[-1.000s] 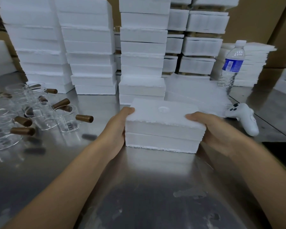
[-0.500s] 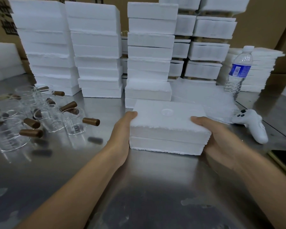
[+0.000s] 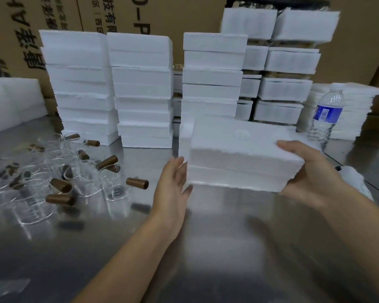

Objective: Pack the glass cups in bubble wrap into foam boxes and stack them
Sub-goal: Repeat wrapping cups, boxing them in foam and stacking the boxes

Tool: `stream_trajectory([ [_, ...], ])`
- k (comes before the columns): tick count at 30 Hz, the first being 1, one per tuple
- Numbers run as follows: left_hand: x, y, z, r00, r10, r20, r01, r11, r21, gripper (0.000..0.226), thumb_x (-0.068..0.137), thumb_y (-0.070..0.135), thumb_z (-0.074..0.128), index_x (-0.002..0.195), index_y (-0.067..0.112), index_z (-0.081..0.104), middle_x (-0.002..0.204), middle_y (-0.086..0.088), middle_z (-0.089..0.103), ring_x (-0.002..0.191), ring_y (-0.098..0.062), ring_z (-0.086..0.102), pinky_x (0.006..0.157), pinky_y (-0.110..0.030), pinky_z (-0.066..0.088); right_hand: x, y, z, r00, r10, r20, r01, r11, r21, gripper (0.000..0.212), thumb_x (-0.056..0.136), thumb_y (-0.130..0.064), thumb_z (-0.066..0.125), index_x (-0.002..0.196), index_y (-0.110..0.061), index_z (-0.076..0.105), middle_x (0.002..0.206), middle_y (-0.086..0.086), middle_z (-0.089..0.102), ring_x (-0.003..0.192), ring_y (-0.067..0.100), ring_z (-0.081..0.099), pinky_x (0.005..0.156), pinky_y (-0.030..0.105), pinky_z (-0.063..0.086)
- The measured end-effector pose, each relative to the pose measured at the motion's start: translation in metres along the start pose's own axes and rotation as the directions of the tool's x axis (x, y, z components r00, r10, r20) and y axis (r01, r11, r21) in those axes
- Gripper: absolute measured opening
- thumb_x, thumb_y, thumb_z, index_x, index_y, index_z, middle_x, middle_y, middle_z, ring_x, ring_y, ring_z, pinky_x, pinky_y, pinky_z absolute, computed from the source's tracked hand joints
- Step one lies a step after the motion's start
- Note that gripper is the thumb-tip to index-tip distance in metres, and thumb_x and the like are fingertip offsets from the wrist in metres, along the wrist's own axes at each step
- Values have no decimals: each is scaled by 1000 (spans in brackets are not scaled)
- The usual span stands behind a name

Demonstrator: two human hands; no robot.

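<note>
Foam box [image 3: 239,158] tilted, right hand [image 3: 311,178] fingers wrapped round its right end. Left hand [image 3: 173,184] fingers straight, at its left end.

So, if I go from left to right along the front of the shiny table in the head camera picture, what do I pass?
In order: clear glass cups with brown handles → left hand → white foam box → right hand.
</note>
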State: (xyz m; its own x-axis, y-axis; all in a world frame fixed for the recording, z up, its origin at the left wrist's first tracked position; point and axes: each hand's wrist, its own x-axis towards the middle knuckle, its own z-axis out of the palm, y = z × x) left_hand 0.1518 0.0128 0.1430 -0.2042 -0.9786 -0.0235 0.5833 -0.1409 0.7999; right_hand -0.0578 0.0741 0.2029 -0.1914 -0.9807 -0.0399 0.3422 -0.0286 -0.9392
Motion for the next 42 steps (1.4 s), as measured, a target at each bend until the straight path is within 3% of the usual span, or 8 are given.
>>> stream_trajectory([
  [4,2,5,-24,999,18,47,-30,962,272,16,95,23,50,97,18,65,89,2,73,90,-11,69,85,-29,47,25,-32,17,998,-66,-22,67,993,101,12,75,-26,63,86,-23,61,71,3,69,68,22,68,66,38,55],
  [8,-2,10,-51,980,9,197,-110,853,509,15,93,7,53,100,14,64,79,0,72,80,-13,69,76,-27,49,64,-55,36,991,-54,-123,63,996,69,21,76,-29,67,93,-23,58,96,3,60,87,23,62,80,34,52],
  [20,8,4,-55,934,24,356,-234,793,562,21,90,5,60,71,11,55,53,1,54,50,-14,49,50,-19,40,155,-49,67,935,86,-345,-138,982,-129,35,65,-33,77,88,-20,55,91,5,53,85,24,58,68,35,48],
  [23,9,5,-53,935,38,352,-268,727,632,20,76,31,61,59,23,54,50,4,47,51,-14,43,51,-19,36,169,-46,67,932,97,-348,-153,979,-136,38,65,-34,77,94,-20,56,93,5,54,89,25,59,73,38,50],
  [29,8,6,-52,932,48,360,-289,698,655,12,69,38,56,60,29,54,50,4,43,56,-15,41,58,-23,34,185,-45,59,928,59,-368,-137,972,-191,35,71,-38,73,93,-19,55,90,4,55,81,25,62,80,46,55],
  [33,8,7,-53,927,40,373,-291,703,649,13,70,37,57,62,28,55,50,5,45,54,-12,41,57,-20,35,180,-45,54,922,87,-378,-190,950,-246,36,73,-41,72,89,-17,51,88,3,48,75,26,59,54,34,54],
  [36,9,6,-52,931,30,363,-279,700,658,12,70,37,57,60,29,55,50,6,44,55,-12,42,57,-20,36,176,-41,55,916,85,-391,-190,952,-238,35,76,-42,70,92,-18,50,88,2,50,73,23,59,53,29,51],
  [42,7,4,-52,930,36,366,-292,680,673,12,69,37,57,61,28,54,51,5,45,54,-13,41,59,-22,37,178,-31,70,733,-282,-619,90,942,-323,42,90,-28,54,128,-11,47,112,3,53,87,16,46,76,27,38],
])
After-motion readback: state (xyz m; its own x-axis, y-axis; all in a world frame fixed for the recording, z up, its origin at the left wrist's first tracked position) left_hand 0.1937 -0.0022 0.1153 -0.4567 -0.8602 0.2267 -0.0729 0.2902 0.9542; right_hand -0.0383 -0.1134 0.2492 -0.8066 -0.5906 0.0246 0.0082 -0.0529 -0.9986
